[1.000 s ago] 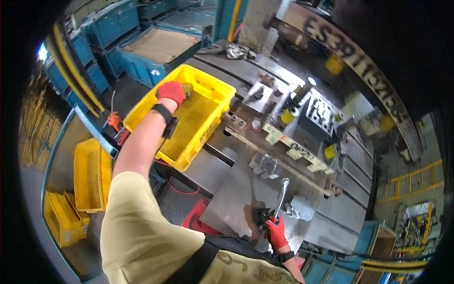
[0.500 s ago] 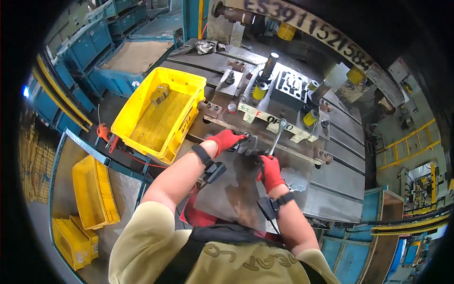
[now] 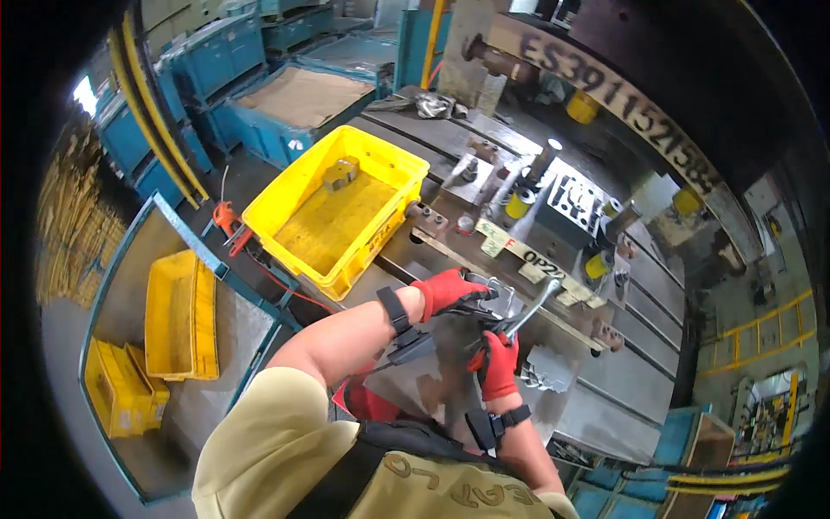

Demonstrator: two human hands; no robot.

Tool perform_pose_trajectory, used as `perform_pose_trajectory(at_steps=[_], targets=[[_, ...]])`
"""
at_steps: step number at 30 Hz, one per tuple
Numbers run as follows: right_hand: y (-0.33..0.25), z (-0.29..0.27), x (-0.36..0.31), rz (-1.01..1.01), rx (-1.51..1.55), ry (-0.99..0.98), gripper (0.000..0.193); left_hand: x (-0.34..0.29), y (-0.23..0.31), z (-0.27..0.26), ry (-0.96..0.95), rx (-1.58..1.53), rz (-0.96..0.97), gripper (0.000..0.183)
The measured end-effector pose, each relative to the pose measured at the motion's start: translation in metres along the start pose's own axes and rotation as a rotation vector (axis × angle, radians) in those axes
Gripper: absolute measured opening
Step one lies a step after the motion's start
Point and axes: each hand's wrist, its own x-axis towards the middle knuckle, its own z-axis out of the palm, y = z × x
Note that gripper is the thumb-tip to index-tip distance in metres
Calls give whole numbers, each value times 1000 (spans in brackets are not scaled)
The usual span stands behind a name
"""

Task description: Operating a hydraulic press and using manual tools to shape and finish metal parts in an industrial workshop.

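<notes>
We grip bent metal bracket [image 3: 488, 290] with left hand [image 3: 445, 290]; right hand [image 3: 499, 365] closed round wrench [image 3: 529, 309], beside yellow crate [image 3: 339, 208]

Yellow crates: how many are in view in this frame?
3. One big yellow crate sits on the press bed left of the hands; one lies on the floor platform at lower left; another sits beside it, partly cut off. More may be hidden.

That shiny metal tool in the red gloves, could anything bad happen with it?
Maybe. The right hand grips the metal tool right beside the left hand, so a slip might pinch fingers. The small metal part held near the press table edge could also drop.
</notes>
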Motion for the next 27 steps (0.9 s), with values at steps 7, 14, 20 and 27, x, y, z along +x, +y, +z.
perform_pose_trajectory(at_steps=[7, 14, 20, 27], targets=[[-93, 38, -9, 69, 178, -331, 24, -41, 41, -71, -89, -788, 150, 20], [-81, 36, -12, 156, 231, -358, 19, -47, 59, -178, 179, -427, 696, 22], [-60, 23, -17, 200, 171, -367, 23, 11, 7, -265, 544, -768, 455, 29], [-51, 14, -31, 304, 106, -381, 20, 40, -38, -337, 835, -557, 332, 40]])
